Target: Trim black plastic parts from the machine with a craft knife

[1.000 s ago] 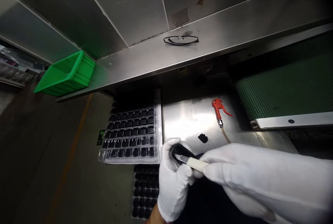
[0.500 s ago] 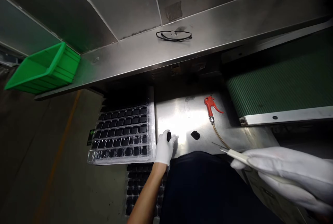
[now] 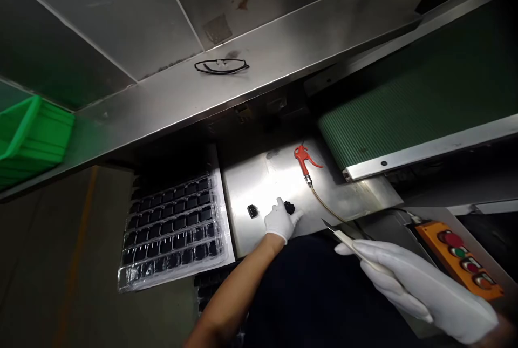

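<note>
My left hand (image 3: 279, 220), in a white glove, reaches out over the shiny steel table (image 3: 259, 186) and its fingertips touch a small black part (image 3: 289, 207). A second small black part (image 3: 252, 211) lies on the steel just left of that hand. My right hand (image 3: 421, 286), also gloved, is near the lower right and grips a white-handled knife (image 3: 348, 240) whose blade points up and left. Left of the steel table sits a clear tray (image 3: 172, 226) filled with rows of several black parts.
A red air gun (image 3: 304, 158) with a hose lies at the back of the table. A green ribbed conveyor belt (image 3: 404, 116) runs on the right. An orange button box (image 3: 461, 259) sits at lower right. Glasses (image 3: 221, 67) rest on the steel shelf; a green bin (image 3: 32, 140) stands far left.
My left hand set down the black part it held and moved right onto the other black part. My right hand drew back to the right with the knife. The view swung right.
</note>
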The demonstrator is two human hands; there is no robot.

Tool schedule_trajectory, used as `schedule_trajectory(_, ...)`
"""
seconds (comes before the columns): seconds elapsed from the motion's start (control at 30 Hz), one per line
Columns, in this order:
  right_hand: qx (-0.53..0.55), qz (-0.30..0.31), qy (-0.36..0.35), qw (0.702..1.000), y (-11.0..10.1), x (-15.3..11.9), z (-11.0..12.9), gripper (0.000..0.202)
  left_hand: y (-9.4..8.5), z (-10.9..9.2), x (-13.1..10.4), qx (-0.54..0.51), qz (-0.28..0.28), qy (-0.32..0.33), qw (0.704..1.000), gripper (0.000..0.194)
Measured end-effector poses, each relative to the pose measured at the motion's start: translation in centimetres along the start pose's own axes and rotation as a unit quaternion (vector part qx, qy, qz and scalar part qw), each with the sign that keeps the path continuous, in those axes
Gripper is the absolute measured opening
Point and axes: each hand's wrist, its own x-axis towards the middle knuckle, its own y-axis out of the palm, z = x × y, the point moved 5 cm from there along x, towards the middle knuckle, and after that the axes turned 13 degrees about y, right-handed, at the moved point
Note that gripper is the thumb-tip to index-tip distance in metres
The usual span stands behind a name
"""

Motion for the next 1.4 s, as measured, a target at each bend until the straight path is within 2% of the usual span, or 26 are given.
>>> schedule_trajectory(0.1,0.015,0.048,0.017,0.999,0.2,-0.5,-1.1,0.058,1.4,-1.5,1.4,-0.064,0.007,-0.031,0.997,0.059)
schedule_trajectory(0.2,0.05,0.097,0.019,0.994,0.5,-0.4,-1.9,0.068,1.3,-1.9,2.4,-0.147,0.005,-0.063,0.987,0.046)
schedule_trajectory(0.3,0.068,0.119,0.02,0.99,0.6,-0.2,-1.8,0.067,0.3,-2.0,1.8,-0.28,0.023,-0.065,0.958,0.046)
schedule_trajectory(0.4,0.053,0.09,0.034,0.994,0.4,-0.5,-0.8,0.059,-2.0,-2.7,-0.9,-0.412,0.044,-0.047,0.909,0.049)
schedule_trajectory(0.47,0.036,0.093,0.027,0.995,0.6,-1.0,0.4,0.056,-4.1,-3.7,-3.5,-0.498,0.048,-0.025,0.866,0.051)
schedule_trajectory(0.5,0.028,0.098,0.021,0.995,0.7,-1.3,1.0,0.055,-5.2,-4.4,-5.0,-0.552,0.049,-0.016,0.832,0.052)
schedule_trajectory(0.6,-0.004,0.096,0.014,0.995,0.9,-1.8,2.5,0.056,-8.5,-7.3,-9.0,-0.731,0.029,-0.007,0.682,0.047)
schedule_trajectory(0.63,-0.014,0.087,0.014,0.996,0.8,-1.9,2.8,0.058,-9.4,-8.1,-10.1,-0.76,0.013,-0.012,0.65,0.041)
schedule_trajectory(0.67,-0.023,0.076,0.016,0.997,0.8,-1.8,3.0,0.059,-10.1,-8.9,-11.0,-0.77,-0.005,-0.022,0.638,0.036)
schedule_trajectory(0.73,-0.035,0.059,0.014,0.998,0.8,-1.7,3.5,0.059,-11.3,-9.9,-12.2,-0.776,-0.035,-0.045,0.629,0.037)
schedule_trajectory(0.8,-0.041,0.058,0.018,0.997,1.1,-1.4,3.9,0.056,-11.9,-10.6,-12.9,-0.786,-0.042,-0.062,0.614,0.041)
schedule_trajectory(1.07,-0.046,0.094,0.043,0.994,2.7,-0.4,4.5,0.055,-11.9,-10.4,-14.1,-0.849,0.004,-0.058,0.525,0.047)
schedule_trajectory(1.2,-0.02,0.1,0.041,0.994,2.8,0.0,3.9,0.053,-11.6,-10.3,-14.2,-0.849,0.007,-0.067,0.524,0.049)
schedule_trajectory(1.33,-0.027,0.115,0.005,0.993,3.1,-0.2,4.1,0.049,-11.9,-10.3,-14.3,-0.833,0.0,-0.057,0.55,0.048)
schedule_trajectory(1.4,-0.039,0.127,-0.004,0.991,3.4,-0.1,4.3,0.047,-12.0,-10.2,-14.3,-0.821,-0.009,-0.056,0.568,0.041)
